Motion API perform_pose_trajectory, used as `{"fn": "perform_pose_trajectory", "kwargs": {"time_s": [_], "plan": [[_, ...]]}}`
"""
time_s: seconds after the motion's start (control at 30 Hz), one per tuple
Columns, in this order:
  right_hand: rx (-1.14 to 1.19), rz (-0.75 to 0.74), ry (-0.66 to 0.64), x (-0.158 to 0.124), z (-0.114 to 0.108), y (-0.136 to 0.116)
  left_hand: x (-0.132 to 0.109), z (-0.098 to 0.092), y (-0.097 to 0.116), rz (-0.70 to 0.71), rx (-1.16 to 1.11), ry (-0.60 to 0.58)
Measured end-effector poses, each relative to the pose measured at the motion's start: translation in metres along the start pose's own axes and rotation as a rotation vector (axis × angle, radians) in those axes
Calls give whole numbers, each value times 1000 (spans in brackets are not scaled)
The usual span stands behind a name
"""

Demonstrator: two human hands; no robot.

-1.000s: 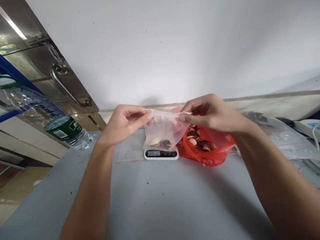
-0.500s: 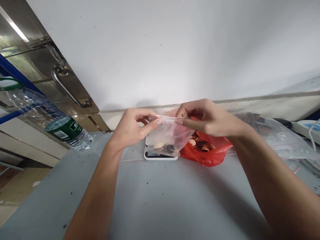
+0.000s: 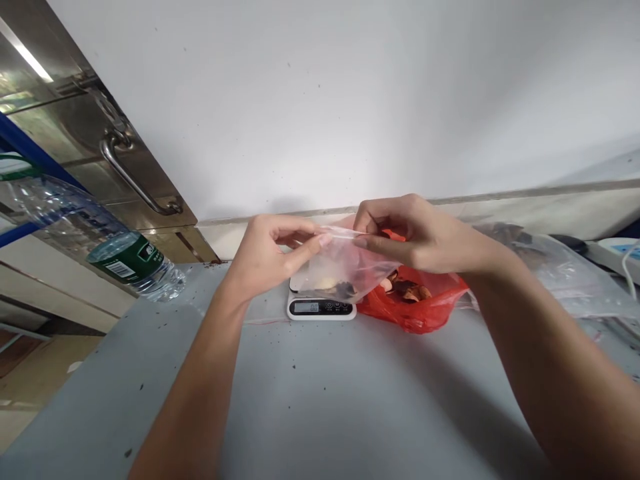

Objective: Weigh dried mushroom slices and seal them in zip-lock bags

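Observation:
A clear zip bag [image 3: 340,263] hangs by its top edge between my two hands, with pale and dark pieces at its bottom. My left hand [image 3: 275,250] pinches the bag's left top corner between thumb and fingers. Farther along the same edge, my right hand [image 3: 405,233] pinches it too. Behind and below the bag is a small white digital scale [image 3: 321,309], its display reading 0.0. To the right of the scale sits an open red plastic bag [image 3: 425,313] holding dried brown pieces, partly covered by my right hand.
A large water bottle [image 3: 125,260] with a green label stands at the table's left edge. Behind my right forearm lies a clear plastic bag [image 3: 555,273] with dark pieces inside. A white wall [image 3: 320,120] rises behind the grey table [image 3: 320,413]; a metal door handle [image 3: 135,177] is at upper left.
The zip bag has risen slightly and shifted a little right in my hands, uncovering the scale's display and buttons. Both hands keep their pinch on its top edge.

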State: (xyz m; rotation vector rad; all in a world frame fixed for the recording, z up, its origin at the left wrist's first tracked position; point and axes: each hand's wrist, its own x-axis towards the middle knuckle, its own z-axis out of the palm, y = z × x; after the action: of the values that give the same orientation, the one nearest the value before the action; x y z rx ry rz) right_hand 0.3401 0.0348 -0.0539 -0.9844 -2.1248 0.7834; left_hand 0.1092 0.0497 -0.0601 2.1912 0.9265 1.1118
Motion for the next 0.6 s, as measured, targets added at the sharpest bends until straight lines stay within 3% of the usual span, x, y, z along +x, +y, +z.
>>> {"fn": "perform_pose_trajectory", "kwargs": {"time_s": [0.1,0.3,0.5,0.6], "plan": [[22,17,-5,2,2,-1,0,-1,0,-17,-18,-10],[-79,-86,1,5,5,-1,-1,2,3,-13,9,-51],[-47,-1,31,4,8,-2,0,3,4,-9,41,-75],[-83,-48,21,6,11,-2,-1,3,5,-1,64,-98]]}}
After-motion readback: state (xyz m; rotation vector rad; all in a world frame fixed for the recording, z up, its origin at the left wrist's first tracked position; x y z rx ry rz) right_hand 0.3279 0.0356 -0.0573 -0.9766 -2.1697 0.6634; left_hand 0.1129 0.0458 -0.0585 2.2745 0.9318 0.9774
